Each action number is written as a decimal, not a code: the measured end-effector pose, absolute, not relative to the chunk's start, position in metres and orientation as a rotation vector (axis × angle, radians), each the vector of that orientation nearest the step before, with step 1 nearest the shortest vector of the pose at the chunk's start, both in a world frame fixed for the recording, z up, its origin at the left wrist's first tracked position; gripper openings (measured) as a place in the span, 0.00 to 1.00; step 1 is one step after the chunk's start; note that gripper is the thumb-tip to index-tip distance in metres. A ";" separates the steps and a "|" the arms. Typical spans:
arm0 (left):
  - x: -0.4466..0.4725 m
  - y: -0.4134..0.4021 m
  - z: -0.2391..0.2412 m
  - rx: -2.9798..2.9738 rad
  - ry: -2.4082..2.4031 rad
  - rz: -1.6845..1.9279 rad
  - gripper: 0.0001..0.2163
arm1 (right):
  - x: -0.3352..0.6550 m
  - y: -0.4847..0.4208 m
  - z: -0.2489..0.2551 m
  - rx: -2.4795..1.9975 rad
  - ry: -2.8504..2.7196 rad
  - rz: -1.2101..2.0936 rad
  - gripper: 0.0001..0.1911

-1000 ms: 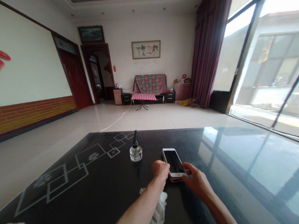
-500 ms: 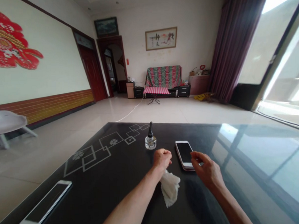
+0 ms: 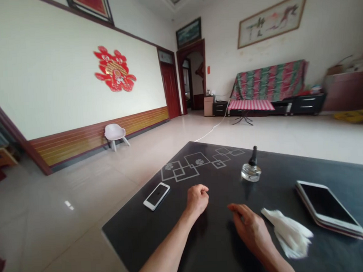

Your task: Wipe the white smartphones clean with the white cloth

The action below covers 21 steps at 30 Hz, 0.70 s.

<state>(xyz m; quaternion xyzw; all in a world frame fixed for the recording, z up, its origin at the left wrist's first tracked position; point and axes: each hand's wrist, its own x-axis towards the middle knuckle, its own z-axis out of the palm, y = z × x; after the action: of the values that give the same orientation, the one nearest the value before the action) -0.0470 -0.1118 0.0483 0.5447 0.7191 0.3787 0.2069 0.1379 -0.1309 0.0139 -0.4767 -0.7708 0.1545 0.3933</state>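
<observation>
My left hand (image 3: pixel 198 200) is curled into a loose fist above the black table (image 3: pixel 224 247), and nothing shows in it. To its right is my right hand (image 3: pixel 250 225), fingers half bent with a small gap at the thumb and no object between them. A crumpled white tissue (image 3: pixel 291 233) lies just right of my right wrist. Beyond the hands stands a clear glass bottle (image 3: pixel 250 173) with a black pointed cap. A white-framed phone (image 3: pixel 328 205) rests on another flat item at the right. The smaller-looking white phone (image 3: pixel 156 196) lies left of my left hand, near the table edge.
The table's left edge runs diagonally beside a tiled floor (image 3: pixel 82 226). A white chair (image 3: pixel 115 133) stands by the left wall. Toward the back are a folding table (image 3: pixel 249 105) with a checked pink cloth and a cloth-covered piece (image 3: pixel 270 80) on a black cabinet.
My view has swung left, so the bottle, tissue and right phone appear further right. My right hand is now away from that phone, left of the tissue. My left hand remains curled.
</observation>
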 end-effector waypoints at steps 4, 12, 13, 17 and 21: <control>-0.123 -0.142 0.060 1.585 2.305 0.956 0.16 | 0.066 -0.126 0.002 -1.118 -2.106 0.470 0.19; -0.212 -0.179 0.044 1.425 2.550 0.471 0.38 | -0.055 -0.100 0.007 -1.081 -2.231 0.539 0.29; -0.215 -0.181 0.040 1.416 2.553 0.439 0.38 | -0.065 -0.096 0.006 -1.087 -2.242 0.546 0.29; -0.219 -0.183 0.030 1.437 2.563 0.406 0.33 | -0.092 -0.085 0.004 -1.110 -2.281 0.559 0.31; -0.218 -0.183 0.024 1.493 2.633 0.491 0.31 | -0.099 -0.081 0.003 -1.127 -2.291 0.557 0.29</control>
<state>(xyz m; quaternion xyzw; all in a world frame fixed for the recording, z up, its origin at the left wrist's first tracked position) -0.2183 -0.1827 0.0236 0.4865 0.8581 0.1599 0.0376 -0.0985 -0.0815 0.0030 -0.4164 -0.8462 0.2057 0.2611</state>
